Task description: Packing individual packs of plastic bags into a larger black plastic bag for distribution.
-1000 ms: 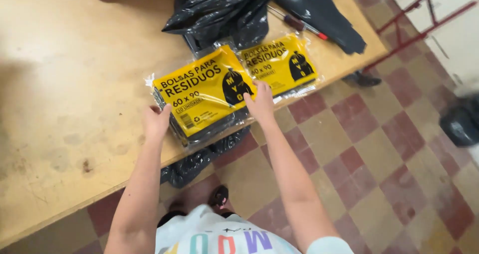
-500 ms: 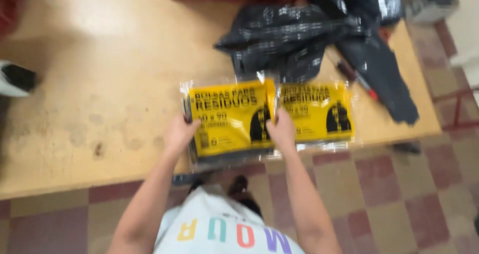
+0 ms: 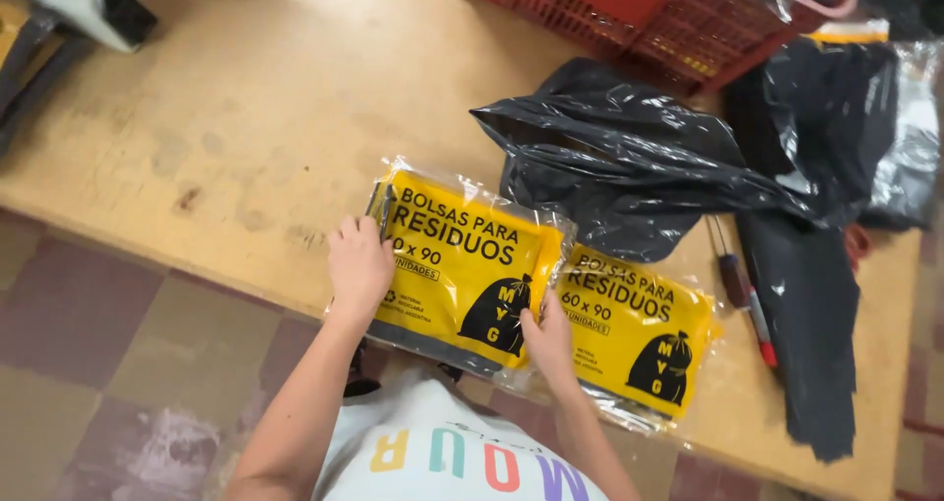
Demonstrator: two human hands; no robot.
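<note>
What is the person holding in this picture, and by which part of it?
Both hands hold the nearer yellow packet by its ends: the left hand at its left end, the right hand at its lower right corner.

**Colours and patterns noted**

Near packet (image 3: 462, 280) under my fingers: yellow, black print, black bag figure. Right packet (image 3: 639, 329): same yellow and black. Loose bags (image 3: 629, 157): glossy black. Basket (image 3: 639, 9), far: red grid. Table (image 3: 246, 117): tan, stained. Floor (image 3: 98, 363): maroon-and-beige checks. Pen (image 3: 762, 324): red.
</note>
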